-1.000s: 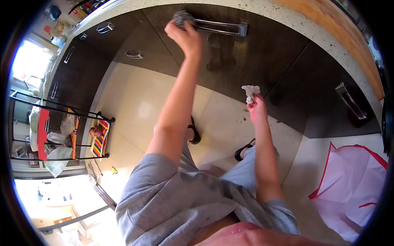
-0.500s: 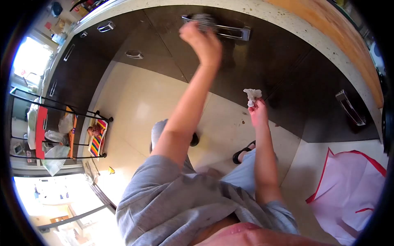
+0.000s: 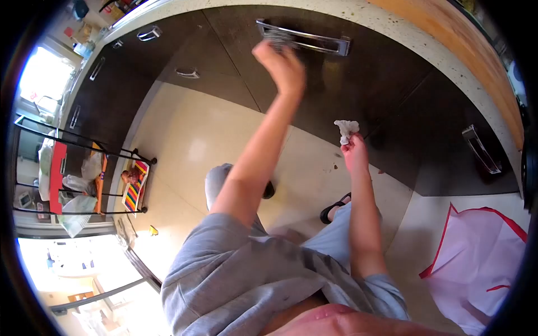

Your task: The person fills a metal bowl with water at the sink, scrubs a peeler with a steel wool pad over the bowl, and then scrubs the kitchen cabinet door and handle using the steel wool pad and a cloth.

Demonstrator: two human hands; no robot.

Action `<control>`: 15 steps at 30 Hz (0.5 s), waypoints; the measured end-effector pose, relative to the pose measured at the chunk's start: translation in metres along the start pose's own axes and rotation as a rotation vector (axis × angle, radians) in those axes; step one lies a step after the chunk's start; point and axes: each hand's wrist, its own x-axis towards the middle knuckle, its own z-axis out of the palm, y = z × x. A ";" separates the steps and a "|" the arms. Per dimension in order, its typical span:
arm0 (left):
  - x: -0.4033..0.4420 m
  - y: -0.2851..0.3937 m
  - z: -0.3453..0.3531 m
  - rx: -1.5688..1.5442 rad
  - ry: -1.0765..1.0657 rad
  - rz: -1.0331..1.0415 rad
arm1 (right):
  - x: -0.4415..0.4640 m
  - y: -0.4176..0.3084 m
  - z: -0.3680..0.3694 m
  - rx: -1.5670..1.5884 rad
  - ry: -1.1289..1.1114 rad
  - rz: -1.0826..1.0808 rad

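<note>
My left hand (image 3: pixel 283 68) is closed on a grey, mesh-like scouring pad (image 3: pixel 280 39). The pad lies against the dark drawer front, at the lower left edge of a long chrome handle (image 3: pixel 322 43). My right hand (image 3: pixel 354 151) pinches a crumpled white wipe (image 3: pixel 347 130) by its lower end. That wipe is held up in front of the lower part of the dark cabinet (image 3: pixel 386 101), below and to the right of the handle.
A speckled countertop (image 3: pixel 314 10) curves above the cabinets. On the left stands a black wire rack (image 3: pixel 73 140) with bags in it. A white bag with red edging (image 3: pixel 476 257) lies at the lower right. Small crumbs dot the floor (image 3: pixel 196 123) near my feet.
My left hand and the pad have moved right and down, from the handle's left end to just below its bar. My right hand has barely moved, still with the wipe.
</note>
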 end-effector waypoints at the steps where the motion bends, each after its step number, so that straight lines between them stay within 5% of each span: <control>1: -0.024 0.030 0.005 0.023 -0.139 0.201 | -0.002 -0.002 0.005 -0.042 -0.013 0.011; 6: -0.008 0.022 -0.008 0.072 -0.184 0.227 | 0.000 0.004 -0.001 -0.003 -0.043 0.019; 7: 0.021 -0.003 -0.016 0.040 -0.060 0.005 | -0.001 0.003 -0.003 0.018 -0.009 0.007; 9: 0.029 -0.012 -0.017 0.041 -0.052 0.005 | 0.001 0.000 -0.007 0.020 0.021 -0.010; 11: 0.006 0.023 -0.007 0.137 -0.061 0.187 | 0.004 0.002 -0.009 -0.003 0.023 -0.020; 15: -0.031 0.060 0.008 0.020 -0.241 0.151 | -0.004 0.003 0.000 0.017 0.001 0.011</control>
